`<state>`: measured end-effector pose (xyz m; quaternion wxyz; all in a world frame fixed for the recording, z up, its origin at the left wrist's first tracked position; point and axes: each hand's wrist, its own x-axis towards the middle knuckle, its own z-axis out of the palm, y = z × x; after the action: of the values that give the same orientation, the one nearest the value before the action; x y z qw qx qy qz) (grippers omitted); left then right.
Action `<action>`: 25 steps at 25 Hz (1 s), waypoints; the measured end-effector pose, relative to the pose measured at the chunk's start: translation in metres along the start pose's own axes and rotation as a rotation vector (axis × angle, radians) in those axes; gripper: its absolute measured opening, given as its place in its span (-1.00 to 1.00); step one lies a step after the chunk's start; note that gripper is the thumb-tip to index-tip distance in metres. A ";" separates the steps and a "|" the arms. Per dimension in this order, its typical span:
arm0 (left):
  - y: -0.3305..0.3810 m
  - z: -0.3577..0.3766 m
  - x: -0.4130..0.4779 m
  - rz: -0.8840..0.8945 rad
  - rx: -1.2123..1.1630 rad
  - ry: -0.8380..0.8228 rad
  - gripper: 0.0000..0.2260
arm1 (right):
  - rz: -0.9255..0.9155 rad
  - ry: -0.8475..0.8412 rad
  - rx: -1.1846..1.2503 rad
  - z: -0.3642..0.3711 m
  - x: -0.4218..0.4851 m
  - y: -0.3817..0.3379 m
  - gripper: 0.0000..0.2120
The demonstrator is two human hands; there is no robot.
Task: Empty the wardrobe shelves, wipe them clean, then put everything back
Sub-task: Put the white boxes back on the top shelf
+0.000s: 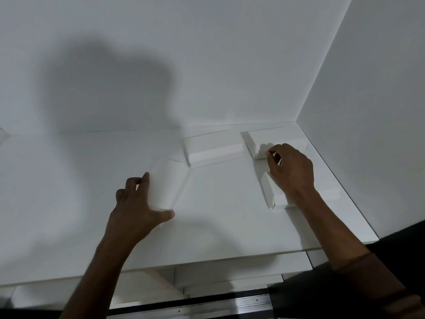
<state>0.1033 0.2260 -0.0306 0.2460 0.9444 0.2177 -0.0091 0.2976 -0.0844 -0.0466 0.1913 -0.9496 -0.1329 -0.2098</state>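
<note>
Four small white boxes lie on a white wardrobe shelf (80, 203), and two hands reach in.

The left hand (138, 208) has its thumb and fingers spread around one blurry box (165, 183) in the middle. The right hand (291, 168) has curled fingers touching the far right box (271, 139) in the back corner; whether it grips it is hard to tell. It hides part of a near right box (273, 194). A middle back box (213, 148) lies apart. A big dark shadow (103, 93) falls on the back wall (207, 54).
</note>
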 end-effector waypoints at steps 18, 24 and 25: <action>0.082 0.049 0.061 0.308 -0.265 0.201 -0.32 | 0.040 0.110 0.238 -0.005 0.021 0.017 -0.80; 0.119 0.082 0.094 0.242 0.206 0.147 -0.34 | 0.039 -0.321 -0.012 0.025 0.035 0.036 -0.44; 0.118 0.083 0.097 0.248 0.227 0.140 -0.36 | 0.040 -0.323 -0.021 0.026 0.035 0.037 -0.44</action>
<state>0.2477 0.1340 -0.0613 0.1214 0.9841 0.1136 0.0624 0.3494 -0.1002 -0.0643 0.1618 -0.9753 -0.1410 -0.0520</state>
